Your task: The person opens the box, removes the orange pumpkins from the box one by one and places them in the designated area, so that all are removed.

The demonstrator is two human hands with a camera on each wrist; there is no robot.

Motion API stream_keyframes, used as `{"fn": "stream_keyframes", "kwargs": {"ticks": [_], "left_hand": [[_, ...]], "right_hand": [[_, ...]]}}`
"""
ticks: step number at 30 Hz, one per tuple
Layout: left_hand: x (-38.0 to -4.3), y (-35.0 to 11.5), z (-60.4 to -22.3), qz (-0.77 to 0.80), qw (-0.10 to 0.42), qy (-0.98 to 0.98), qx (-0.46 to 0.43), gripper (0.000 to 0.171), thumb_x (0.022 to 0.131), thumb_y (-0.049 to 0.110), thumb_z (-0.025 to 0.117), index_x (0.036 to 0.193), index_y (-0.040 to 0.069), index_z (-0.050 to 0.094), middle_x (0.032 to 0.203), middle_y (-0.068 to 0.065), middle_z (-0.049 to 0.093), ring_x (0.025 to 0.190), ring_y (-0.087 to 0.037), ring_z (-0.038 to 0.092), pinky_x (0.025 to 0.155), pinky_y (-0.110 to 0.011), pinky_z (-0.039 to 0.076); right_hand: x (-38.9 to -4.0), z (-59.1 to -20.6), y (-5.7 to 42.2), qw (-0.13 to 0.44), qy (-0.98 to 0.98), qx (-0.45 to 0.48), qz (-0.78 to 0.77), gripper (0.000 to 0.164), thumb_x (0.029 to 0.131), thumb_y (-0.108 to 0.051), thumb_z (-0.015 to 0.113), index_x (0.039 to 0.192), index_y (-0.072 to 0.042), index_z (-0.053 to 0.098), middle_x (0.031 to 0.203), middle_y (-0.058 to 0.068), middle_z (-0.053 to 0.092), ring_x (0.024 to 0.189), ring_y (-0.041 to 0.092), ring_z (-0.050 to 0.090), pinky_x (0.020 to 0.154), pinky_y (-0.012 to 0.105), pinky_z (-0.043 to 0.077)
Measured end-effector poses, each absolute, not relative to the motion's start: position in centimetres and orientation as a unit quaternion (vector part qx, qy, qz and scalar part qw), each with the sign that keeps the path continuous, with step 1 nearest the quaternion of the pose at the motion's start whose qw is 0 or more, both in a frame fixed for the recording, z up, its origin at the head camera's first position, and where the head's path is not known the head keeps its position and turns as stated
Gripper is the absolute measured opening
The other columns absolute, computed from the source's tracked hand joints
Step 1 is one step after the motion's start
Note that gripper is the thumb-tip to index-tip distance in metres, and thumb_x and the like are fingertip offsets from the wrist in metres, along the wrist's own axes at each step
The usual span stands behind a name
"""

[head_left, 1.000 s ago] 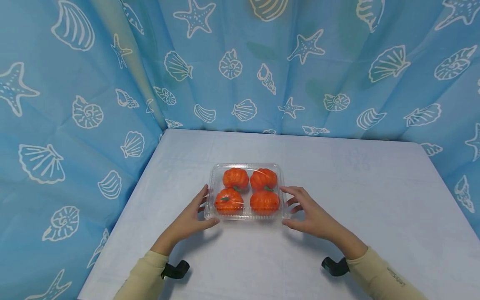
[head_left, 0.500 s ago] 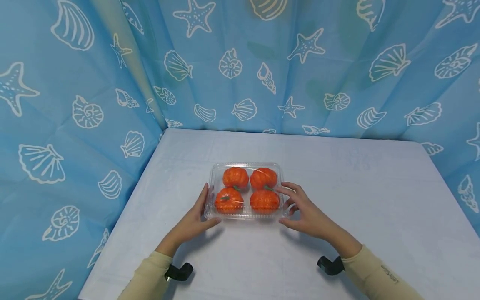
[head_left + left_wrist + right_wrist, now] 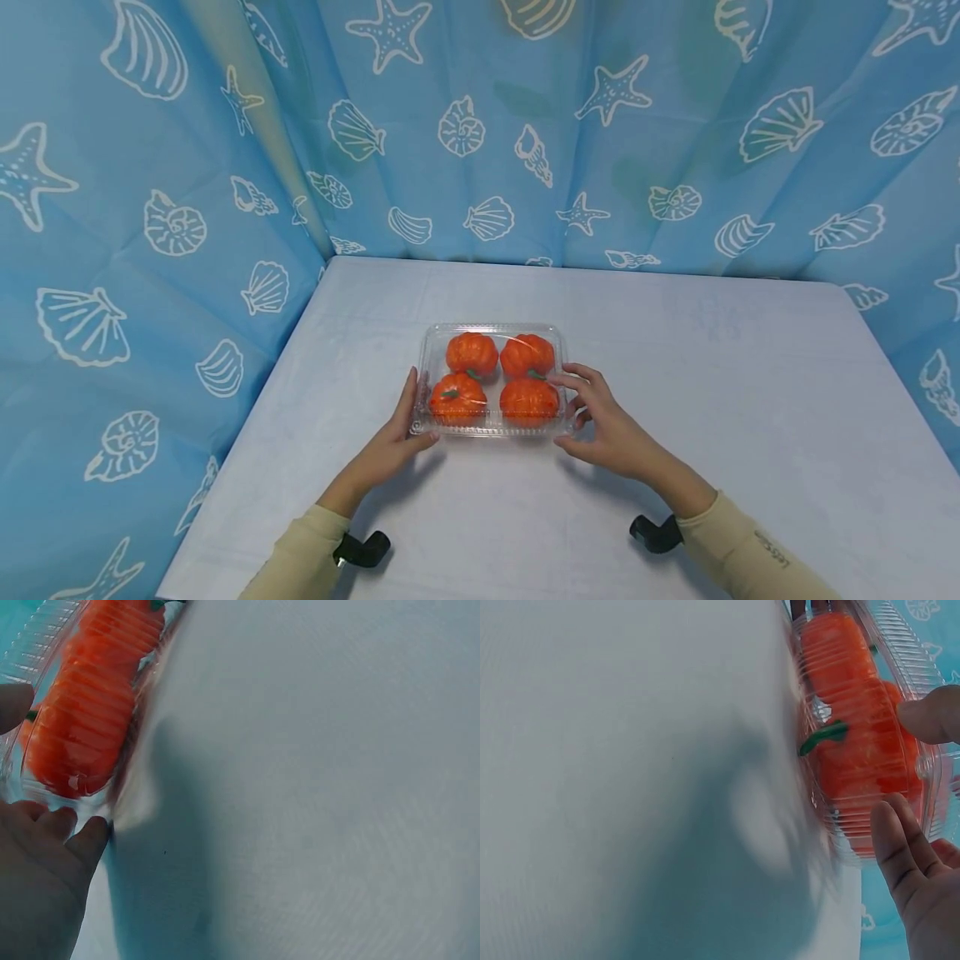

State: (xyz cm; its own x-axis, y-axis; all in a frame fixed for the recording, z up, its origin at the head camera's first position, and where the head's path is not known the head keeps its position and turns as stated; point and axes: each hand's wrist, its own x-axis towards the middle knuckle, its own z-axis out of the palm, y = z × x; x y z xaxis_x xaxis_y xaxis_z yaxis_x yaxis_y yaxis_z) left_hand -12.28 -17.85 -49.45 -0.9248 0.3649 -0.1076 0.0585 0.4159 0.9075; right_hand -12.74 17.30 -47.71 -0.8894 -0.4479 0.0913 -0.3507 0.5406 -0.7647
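Observation:
A clear plastic clamshell container [image 3: 491, 431] sits on the table, with several small orange pumpkins [image 3: 471, 354] with green stems inside it. My left hand [image 3: 386, 454] holds its left end, fingers along the side and thumb at the front corner. At the right end my right hand [image 3: 615, 433] grips it with bent fingers, the thumb by the front corner. In the left wrist view the fingertips of the left hand [image 3: 45, 877] touch the end of the ribbed container [image 3: 34, 645]. The right wrist view has the right hand [image 3: 934, 892] against the container [image 3: 911, 656], its thumb over the rim.
A white-covered table [image 3: 712, 375] lies under the container. Blue curtains [image 3: 480, 125] with white shells and starfish hang behind it and on the left. Each wrist carries a black camera mount [image 3: 656, 533].
My right hand has moved slightly left onto the container's right end. Both forearms have shifted inward. The container and a front pumpkin have shifted very slightly in view.

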Motion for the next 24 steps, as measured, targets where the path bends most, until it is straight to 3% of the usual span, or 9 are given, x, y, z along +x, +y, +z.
{"fn": "stream_keyframes", "kwargs": {"ticks": [6,14,24], "left_hand": [[-12.14,-17.67,-49.3,0.537,0.14,0.823,0.126,0.091,0.1,0.012,0.057,0.164,0.013,-0.009,0.171,-0.011,-0.008,0.156,-0.031,-0.01,0.124,-0.056,0.001],[-11.9,-17.55,-49.5,0.541,0.118,0.821,0.14,0.085,0.102,0.007,0.051,0.163,0.01,-0.007,0.171,-0.013,-0.004,0.156,-0.033,-0.008,0.124,-0.058,0.003],[-11.87,-17.53,-49.91,0.537,0.107,0.826,0.136,0.081,0.104,0.008,0.049,0.164,0.012,-0.004,0.171,-0.011,0.002,0.156,-0.031,-0.003,0.125,-0.056,0.004]], "right_hand": [[-12.72,-47.88,17.05,0.053,0.882,-0.221,-0.413,0.082,0.08,-0.014,0.086,0.148,-0.024,0.04,0.161,0.009,0.02,0.102,0.015,0.056,0.085,0.026,0.058],[-12.61,-48.02,16.77,0.042,0.88,-0.219,-0.42,0.078,0.081,-0.013,0.083,0.145,-0.025,0.04,0.161,0.01,0.02,0.093,0.014,0.054,0.08,0.035,0.06],[-12.52,-48.13,16.55,0.029,0.878,-0.226,-0.421,0.077,0.081,-0.009,0.081,0.145,-0.022,0.04,0.16,0.012,0.019,0.089,0.013,0.052,0.077,0.033,0.057]]}}
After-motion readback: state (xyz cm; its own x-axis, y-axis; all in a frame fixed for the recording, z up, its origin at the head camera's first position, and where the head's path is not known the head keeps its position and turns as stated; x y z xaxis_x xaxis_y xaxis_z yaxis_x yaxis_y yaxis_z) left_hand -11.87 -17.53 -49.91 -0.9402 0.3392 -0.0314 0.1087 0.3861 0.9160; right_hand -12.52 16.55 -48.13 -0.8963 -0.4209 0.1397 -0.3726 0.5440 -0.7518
